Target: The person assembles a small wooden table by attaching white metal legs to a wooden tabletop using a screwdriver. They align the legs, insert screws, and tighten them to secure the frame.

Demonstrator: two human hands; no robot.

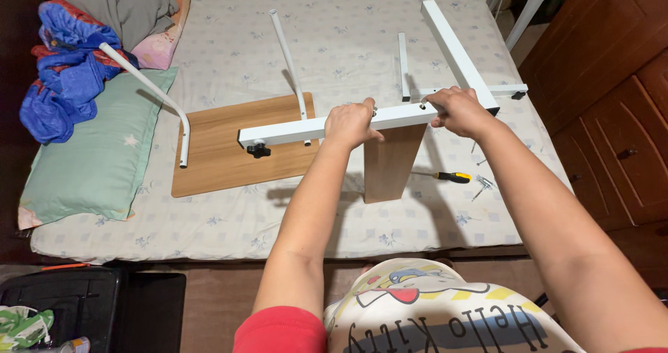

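I see a white square-section metal frame (348, 124), L-shaped, held level above the bed's near edge, with a black knob at its left end and a narrow wooden panel (390, 161) beneath it.

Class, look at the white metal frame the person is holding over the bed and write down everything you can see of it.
The white metal frame looks like painted square tube. One long bar runs roughly level, and a second bar meets it at a corner on the right, reaching away over the bed. A black knob sits under its left end. The left hand and right hand grip the long bar from above, holding it atop an upright wooden panel.
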